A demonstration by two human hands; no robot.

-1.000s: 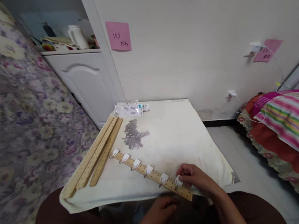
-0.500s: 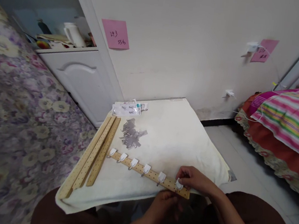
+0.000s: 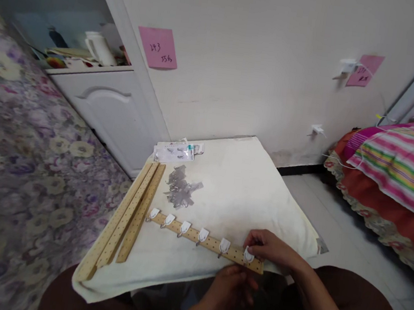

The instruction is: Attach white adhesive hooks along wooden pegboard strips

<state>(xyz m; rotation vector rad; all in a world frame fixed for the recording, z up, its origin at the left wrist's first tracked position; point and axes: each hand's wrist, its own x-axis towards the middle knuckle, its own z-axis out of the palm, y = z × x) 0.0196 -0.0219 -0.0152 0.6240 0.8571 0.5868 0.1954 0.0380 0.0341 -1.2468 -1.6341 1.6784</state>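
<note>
A perforated wooden strip (image 3: 214, 244) lies across the near side of a small cloth-covered table (image 3: 248, 190), with several white hooks stuck along it. My right hand (image 3: 269, 248) pinches the white hook (image 3: 248, 255) at the strip's right end, fingers closed on it. My left hand (image 3: 230, 291) sits just below the table's front edge under that end, fingers curled and partly hidden; what it holds, if anything, I cannot make out. Three more wooden strips (image 3: 127, 218) lie side by side at the table's left edge.
A pile of clear hook backings (image 3: 180, 192) and a packet (image 3: 175, 151) lie at the table's far left. A floral bedspread (image 3: 21, 162) fills the left. A white cabinet (image 3: 103, 107) stands behind. A striped bed (image 3: 401, 169) is at right, tiled floor between.
My left hand has risen toward the strip's right end. My right hand stays on the last hook. The view has shifted slightly.
</note>
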